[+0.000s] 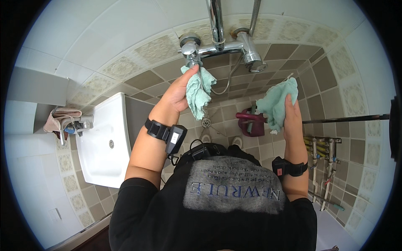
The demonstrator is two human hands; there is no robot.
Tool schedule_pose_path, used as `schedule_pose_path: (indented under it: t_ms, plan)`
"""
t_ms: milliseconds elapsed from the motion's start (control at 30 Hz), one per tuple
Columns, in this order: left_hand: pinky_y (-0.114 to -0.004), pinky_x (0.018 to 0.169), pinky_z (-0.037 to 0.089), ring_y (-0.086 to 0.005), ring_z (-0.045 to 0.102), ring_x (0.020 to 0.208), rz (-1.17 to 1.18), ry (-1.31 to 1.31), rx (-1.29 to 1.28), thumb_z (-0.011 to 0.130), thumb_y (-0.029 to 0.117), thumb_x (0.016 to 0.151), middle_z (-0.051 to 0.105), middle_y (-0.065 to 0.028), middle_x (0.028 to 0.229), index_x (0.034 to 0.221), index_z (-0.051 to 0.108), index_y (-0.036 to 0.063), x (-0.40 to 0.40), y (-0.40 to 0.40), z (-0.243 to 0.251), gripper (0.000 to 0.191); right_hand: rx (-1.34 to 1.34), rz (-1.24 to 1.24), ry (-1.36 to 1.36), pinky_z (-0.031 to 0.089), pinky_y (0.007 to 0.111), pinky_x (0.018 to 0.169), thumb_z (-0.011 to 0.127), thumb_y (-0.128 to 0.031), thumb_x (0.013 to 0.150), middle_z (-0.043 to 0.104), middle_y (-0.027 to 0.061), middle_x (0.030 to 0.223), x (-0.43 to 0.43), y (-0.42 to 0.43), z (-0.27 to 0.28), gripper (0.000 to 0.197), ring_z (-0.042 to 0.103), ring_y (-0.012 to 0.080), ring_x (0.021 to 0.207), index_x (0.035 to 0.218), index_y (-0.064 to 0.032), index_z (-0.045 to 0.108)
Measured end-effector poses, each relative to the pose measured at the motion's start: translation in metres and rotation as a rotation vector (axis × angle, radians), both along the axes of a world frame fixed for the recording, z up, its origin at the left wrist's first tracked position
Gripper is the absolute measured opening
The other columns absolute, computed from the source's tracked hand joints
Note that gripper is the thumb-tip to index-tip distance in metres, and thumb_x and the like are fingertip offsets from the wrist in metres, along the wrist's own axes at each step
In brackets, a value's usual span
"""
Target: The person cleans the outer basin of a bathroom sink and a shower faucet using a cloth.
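My left hand point(183, 89) grips a mint-green cloth point(199, 94) just under the left end of a chrome shower mixer point(230, 47); a thin hose runs over that cloth. Off to the right, my right hand point(292, 109) holds a second mint-green cloth point(278, 98), its fingers partly behind the fabric, away from the mixer. The chrome riser pipe point(215, 22) rises from the middle of the mixer, and a ribbed metal shower hose point(255, 15) stands by its right end.
A white washbasin point(103, 150) is at the left, with a pink cloth point(59, 117) over its tap. Below the mixer are a floor drain point(206, 122) and a maroon plastic container point(254, 125). Wall pipes point(328, 157) and a dark rail point(345, 119) are at the right.
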State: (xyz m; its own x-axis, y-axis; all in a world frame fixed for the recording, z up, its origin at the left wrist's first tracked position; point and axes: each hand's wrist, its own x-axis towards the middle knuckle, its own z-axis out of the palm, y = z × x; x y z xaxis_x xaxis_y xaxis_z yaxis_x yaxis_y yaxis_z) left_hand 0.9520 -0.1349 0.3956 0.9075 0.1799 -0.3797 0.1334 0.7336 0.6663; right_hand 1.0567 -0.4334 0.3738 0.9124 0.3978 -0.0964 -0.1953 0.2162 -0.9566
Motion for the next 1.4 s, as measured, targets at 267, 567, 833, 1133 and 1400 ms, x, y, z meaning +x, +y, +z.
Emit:
schedule_pose_path:
  t_ms: [267,567,833,1133,1400]
  plan:
    - [-0.03,0.061,0.053,-0.0166,0.063,0.071,-0.051,0.015,0.31,0.063,0.031,0.089,0.065,-0.0109,0.087,0.097,0.058,0.0008,-0.004,-0.01,0.006,0.032,-0.044,-0.013,0.049,0.043,0.031,0.095,0.048,-0.035,0.098,0.055,0.0094,0.123,-0.003,0.011,0.002,0.048,0.054,0.0183,0.111,0.134,-0.003,0.043]
    - [-0.03,0.07,0.052,-0.0155,0.062,0.081,-0.122,-0.064,0.629,0.069,0.026,0.085,0.063,-0.0086,0.092,0.103,0.054,0.0024,-0.014,-0.005,-0.006,0.034,-0.116,0.002,0.026,0.042,0.032,0.096,0.046,-0.036,0.099,0.054,0.0097,0.125,-0.003,0.025,0.011,0.05,0.053,0.0189,0.113,0.135,-0.0029,0.041]
    - [-0.031,0.081,0.047,-0.0164,0.059,0.087,-0.171,-0.189,0.992,0.075,0.021,0.078,0.06,-0.0069,0.096,0.116,0.047,0.0008,-0.034,-0.002,-0.019,0.051,-0.119,-0.009,0.009,0.042,0.031,0.096,0.045,-0.035,0.099,0.054,0.0098,0.124,0.003,0.032,0.017,0.048,0.053,0.0183,0.111,0.134,-0.0018,0.042]
    - [-0.038,0.087,0.043,-0.0317,0.052,0.098,0.105,-0.28,1.854,0.062,0.019,0.086,0.053,-0.0148,0.105,0.121,0.053,0.0047,-0.04,0.007,0.042,0.039,-0.055,-0.023,0.006,0.044,0.032,0.093,0.045,-0.035,0.099,0.055,0.0108,0.121,0.005,0.025,0.02,0.048,0.055,0.0185,0.109,0.133,-0.0016,0.041]
    - [-0.04,0.083,0.043,-0.0304,0.052,0.098,0.116,-0.427,2.255,0.07,0.011,0.073,0.058,-0.0057,0.109,0.111,0.062,0.0115,-0.009,-0.003,0.034,0.04,-0.084,-0.038,0.022,0.043,0.032,0.095,0.046,-0.034,0.099,0.055,0.0105,0.124,0.003,0.028,0.021,0.049,0.054,0.0191,0.112,0.136,-0.0032,0.04]
